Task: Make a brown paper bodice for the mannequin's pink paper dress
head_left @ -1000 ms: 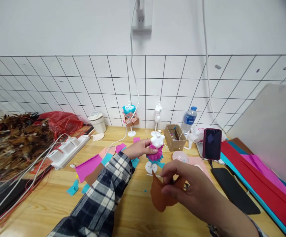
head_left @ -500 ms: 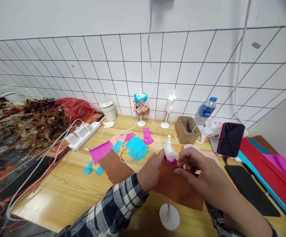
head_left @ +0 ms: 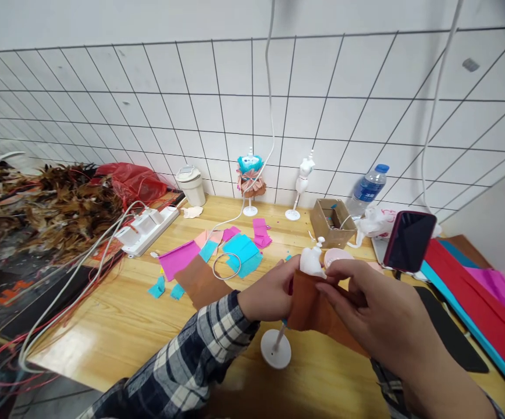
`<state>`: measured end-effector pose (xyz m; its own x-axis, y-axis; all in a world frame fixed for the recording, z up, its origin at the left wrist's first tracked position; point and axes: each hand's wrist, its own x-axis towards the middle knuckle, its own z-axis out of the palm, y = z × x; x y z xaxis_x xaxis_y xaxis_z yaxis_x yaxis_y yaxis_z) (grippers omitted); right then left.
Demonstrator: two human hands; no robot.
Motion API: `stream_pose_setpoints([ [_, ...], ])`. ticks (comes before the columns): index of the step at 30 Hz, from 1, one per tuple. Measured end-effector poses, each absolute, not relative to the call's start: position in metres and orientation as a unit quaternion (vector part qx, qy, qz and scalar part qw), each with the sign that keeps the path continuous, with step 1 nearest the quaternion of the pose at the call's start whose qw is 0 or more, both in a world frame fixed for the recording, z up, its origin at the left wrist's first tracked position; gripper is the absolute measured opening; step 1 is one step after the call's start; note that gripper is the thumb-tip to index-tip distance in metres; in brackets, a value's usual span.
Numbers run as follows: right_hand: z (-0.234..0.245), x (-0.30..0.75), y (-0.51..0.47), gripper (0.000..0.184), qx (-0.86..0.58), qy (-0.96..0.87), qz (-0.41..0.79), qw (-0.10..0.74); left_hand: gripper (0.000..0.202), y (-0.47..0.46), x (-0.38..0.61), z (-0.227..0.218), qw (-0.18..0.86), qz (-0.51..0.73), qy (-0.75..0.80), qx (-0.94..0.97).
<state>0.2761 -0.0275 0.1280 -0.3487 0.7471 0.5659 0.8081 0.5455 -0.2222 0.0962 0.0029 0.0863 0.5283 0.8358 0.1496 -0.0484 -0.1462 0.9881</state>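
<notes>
- Across the front of the bench (head_left: 117, 331): one small white dress form (head_left: 310, 262), smooth and glossy, tilted, with a knobbed neck and a round, flat base (head_left: 276, 349); whether that base touches the wood I cannot tell.
- My left hand (head_left: 267, 294): closed around the form's body, fingers curled, a sliver of blue showing beneath.
- My right hand (head_left: 377, 308): thumb and forefinger pinching the upper edge of a brown sheet (head_left: 307, 302), close under the form's shoulder.
- That sheet: thin, matte, softly creased, laid against the form's front, its free part hanging below my right hand.
- Left of the form: a second brown piece (head_left: 202, 285), flat; a magenta piece (head_left: 178, 259), straight-edged; overlapping turquoise sheets (head_left: 238, 251); a thin ring (head_left: 226, 279) lying partly on them.
- Along the tiled wall: a form in ruffled turquoise, pink and brown (head_left: 251, 174); a bare white form (head_left: 305, 171), upright; an open cardboard box (head_left: 340, 230); a clear bottle (head_left: 369, 187), blue-capped.
- Right side: a dark phone (head_left: 409, 241), tilted up; long strips, red (head_left: 466, 297) among them, bordering my right forearm's room.
- Left side: pale, glossy wood runs from my plaid sleeve (head_left: 178, 361) to the bench's edge, giving my left elbow space.
</notes>
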Motion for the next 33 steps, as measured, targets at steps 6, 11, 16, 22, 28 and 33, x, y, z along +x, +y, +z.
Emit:
stream_pose_setpoints([
  [6, 0.124, 0.273, -0.031, 0.015, -0.478, -0.811, -0.084, 0.328, 0.068, 0.005, 0.091, 0.091, 0.692, 0.346, 0.235, 0.589],
  [11, 0.119, 0.272, -0.032, 0.011, -0.479, -0.805, -0.096, 0.337, 0.057, 0.008, 0.083, 0.092, 0.732, 0.359, 0.248, 0.523],
  [16, 0.118, 0.273, -0.032, 0.01, -0.48, -0.802, -0.07, 0.349, 0.052, 0.005, 0.081, 0.097, 0.695, 0.369, 0.222, 0.576],
  [22, 0.119, 0.272, -0.036, 0.011, -0.494, -0.786, -0.048, 0.369, 0.072, -0.003, 0.085, 0.1, 0.689, 0.337, 0.235, 0.597],
  [28, 0.119, 0.272, -0.038, 0.014, -0.478, -0.792, -0.109, 0.364, 0.062, -0.002, 0.083, 0.099, 0.68, 0.314, 0.249, 0.614],
  [33, 0.114, 0.273, -0.037, 0.018, -0.448, -0.807, -0.106, 0.37, 0.053, 0.001, 0.079, 0.095, 0.662, 0.3, 0.255, 0.638],
])
